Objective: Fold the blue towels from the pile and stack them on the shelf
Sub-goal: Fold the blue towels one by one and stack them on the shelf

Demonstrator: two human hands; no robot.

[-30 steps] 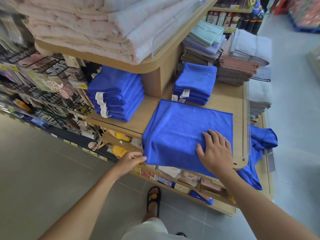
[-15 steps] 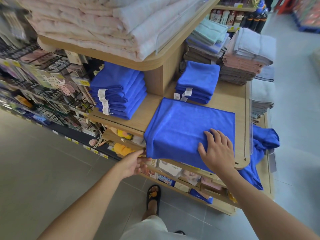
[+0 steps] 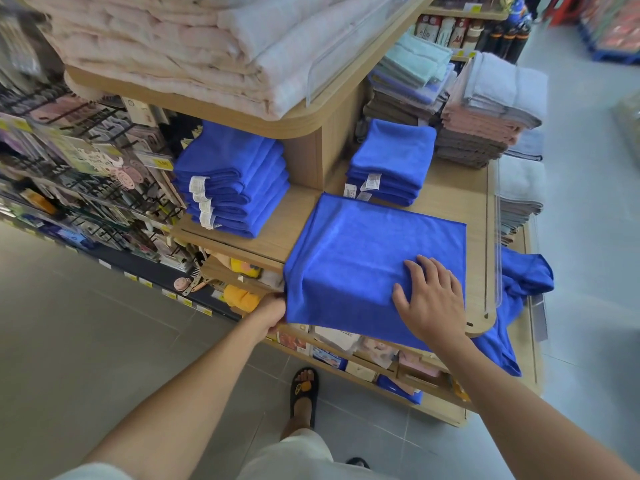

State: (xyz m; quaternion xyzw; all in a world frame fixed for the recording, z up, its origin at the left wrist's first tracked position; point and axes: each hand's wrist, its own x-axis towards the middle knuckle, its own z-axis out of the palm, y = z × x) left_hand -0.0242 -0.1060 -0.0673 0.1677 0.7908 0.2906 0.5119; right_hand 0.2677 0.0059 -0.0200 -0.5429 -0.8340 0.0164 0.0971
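Sandalled foot on grey floor tiles, nearest.

Left hand is at the near-left corner of the blue towel, fingers curled onto the hanging edge and gripping it. The fingertips are tucked behind the cloth and unseen.

Right hand lies flat on the towel's near-right part, fingers straight and slightly spread, pressing down and grasping nothing.

The towel lies as a flat rectangle on the wooden shelf, its near edge draping over the shelf front.

Just right, past a clear divider, a crumpled pile of blue towels hangs off the shelf end.

Farther: small folded stack just beyond the towel's far edge, with tags on its near side. Taller folded stack in the left compartment.

Above these, pale blankets. At far right, grey and pink towels.
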